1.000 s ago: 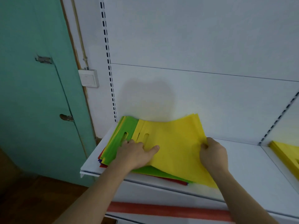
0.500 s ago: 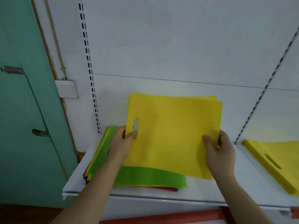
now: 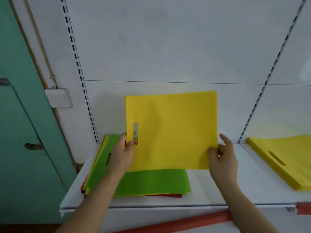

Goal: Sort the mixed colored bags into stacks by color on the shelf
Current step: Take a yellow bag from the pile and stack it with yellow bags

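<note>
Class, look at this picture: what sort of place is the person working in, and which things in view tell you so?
Probably a shop or stockroom: white metal shelving with slotted uprights, a mixed pile of flat coloured bags, and a sorted stack of yellow bags.

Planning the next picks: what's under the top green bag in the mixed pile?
Under the green bag, yellow, red and blue-purple edges peek out. How many bags lie there can't be seen; it covers them.
</note>
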